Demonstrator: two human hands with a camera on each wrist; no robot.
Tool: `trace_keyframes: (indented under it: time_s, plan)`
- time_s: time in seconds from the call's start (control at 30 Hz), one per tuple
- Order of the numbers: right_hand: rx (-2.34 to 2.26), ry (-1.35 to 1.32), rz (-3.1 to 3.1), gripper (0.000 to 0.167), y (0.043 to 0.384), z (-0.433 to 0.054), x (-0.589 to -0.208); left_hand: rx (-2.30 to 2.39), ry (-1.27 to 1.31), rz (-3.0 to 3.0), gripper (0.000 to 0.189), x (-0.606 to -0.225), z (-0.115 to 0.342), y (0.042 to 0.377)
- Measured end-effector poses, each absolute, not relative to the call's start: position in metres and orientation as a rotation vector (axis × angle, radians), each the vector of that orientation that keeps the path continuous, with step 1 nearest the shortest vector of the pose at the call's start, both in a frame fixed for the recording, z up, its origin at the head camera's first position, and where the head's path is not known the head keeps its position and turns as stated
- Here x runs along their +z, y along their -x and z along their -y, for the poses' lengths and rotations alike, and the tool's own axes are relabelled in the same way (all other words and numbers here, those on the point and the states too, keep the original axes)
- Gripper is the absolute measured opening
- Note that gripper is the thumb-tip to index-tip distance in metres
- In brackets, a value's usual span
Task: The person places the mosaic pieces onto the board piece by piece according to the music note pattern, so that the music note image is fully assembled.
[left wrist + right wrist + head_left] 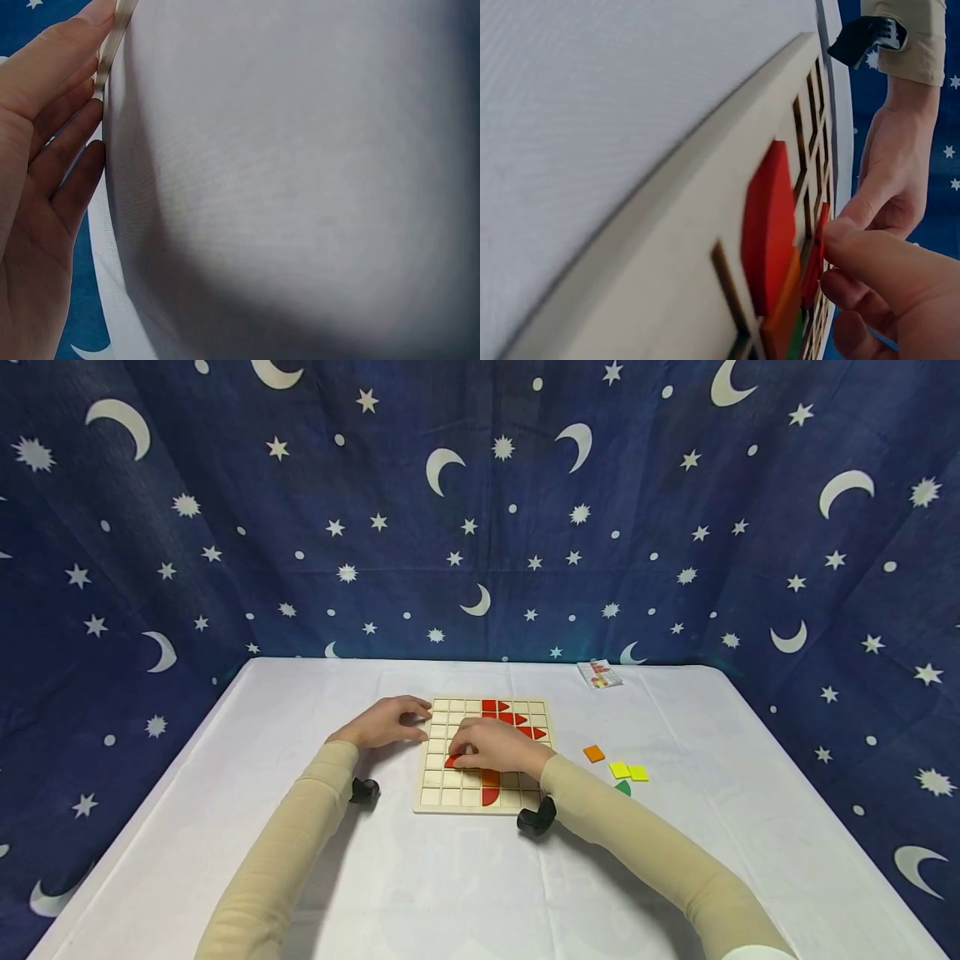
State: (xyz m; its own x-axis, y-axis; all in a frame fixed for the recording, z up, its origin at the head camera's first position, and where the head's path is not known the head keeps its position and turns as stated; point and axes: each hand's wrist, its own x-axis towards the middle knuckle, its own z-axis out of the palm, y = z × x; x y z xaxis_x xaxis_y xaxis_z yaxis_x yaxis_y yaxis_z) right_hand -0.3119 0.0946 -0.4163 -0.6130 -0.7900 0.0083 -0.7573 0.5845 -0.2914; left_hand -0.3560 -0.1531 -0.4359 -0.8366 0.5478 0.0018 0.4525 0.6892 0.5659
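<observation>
A square wooden grid board (438,807) lies on the table with red and orange tiles set in its cells. My right hand (498,746) reaches over the middle of the board. Between thumb and fingertips it pinches a small red tile (452,762), seen nearly edge-on in the right wrist view as a thin red piece (823,225). At the board's left edge, my left hand (382,722) has its thumb and fingertips against the side, fingers loosely extended. Below the right hand sit an orange tile (490,778) and a rounded red tile (490,797). The right hand hides part of the grid.
Right of the board lie an orange tile (594,753), yellow tiles (637,773) and a green tile (623,787), partly behind the right sleeve. A printed pattern card (600,674) is at the table's back edge, before a starry blue curtain (510,485).
</observation>
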Motion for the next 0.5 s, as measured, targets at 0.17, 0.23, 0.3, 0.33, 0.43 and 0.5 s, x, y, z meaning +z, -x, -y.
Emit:
trace_keyframes:
  time_s: [0.17, 0.23, 0.3, 0.33, 0.43, 0.5]
  plan:
    - [-0.387, 1.337, -2.674, 0.017, 0.3115, -0.0941, -0.4157, 0.862, -0.855, -2.735, 0.044, -0.4364, 0.1538, 0.3555]
    - [-0.387, 1.348, -2.671, 0.016, 0.3118, -0.0943, -0.4159, 0.868, -0.873, -2.735, 0.043, -0.436, 0.1541, 0.3551]
    - [-0.383, 1.356, -2.668, 0.016, 0.3121, -0.0944, -0.416, 0.87, -0.883, -2.734, 0.043, -0.4356, 0.1542, 0.355]
    - [-0.384, 1.357, -2.666, 0.016, 0.312, -0.0942, -0.416, 0.871, -0.88, -2.733, 0.043, -0.4357, 0.1541, 0.3551]
    - [-0.379, 1.35, -2.665, 0.017, 0.3117, -0.0938, -0.4159, 0.873, -0.873, -2.731, 0.043, -0.4362, 0.1543, 0.3553]
    - [-0.383, 1.353, -2.664, 0.017, 0.3114, -0.0936, -0.4158, 0.876, -0.871, -2.729, 0.043, -0.4363, 0.1545, 0.3554]
